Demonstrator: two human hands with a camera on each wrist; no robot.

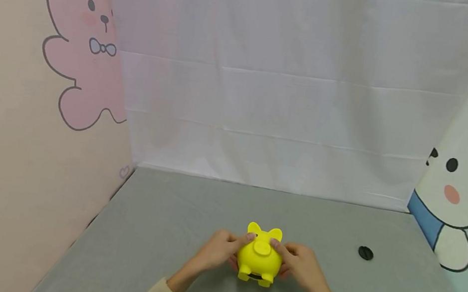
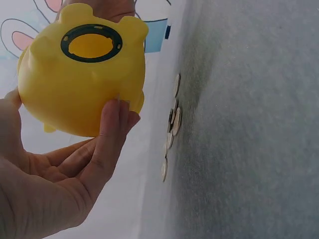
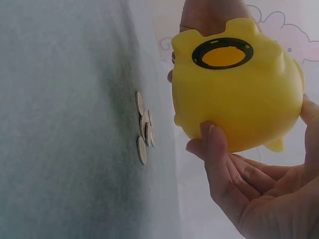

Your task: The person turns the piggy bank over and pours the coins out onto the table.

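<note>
A yellow piggy bank (image 1: 259, 263) is held above the table between both hands, its snout facing the head camera. My left hand (image 1: 218, 249) grips one side, thumb by the eye and fingers round the back. The other side is gripped by my right hand (image 1: 301, 266) in the same way. In the left wrist view, the black-ringed hole in the belly of the piggy bank (image 2: 60, 94) is uncovered. Several coins (image 3: 143, 127) lie on the table below it; the piggy bank hides them from the head view.
A round black plug (image 1: 365, 253) lies on the grey table (image 1: 170, 207) to the right of the hands. White cloth (image 1: 277, 97) hangs along the table's far edge, and walls with cartoon animals stand on both sides.
</note>
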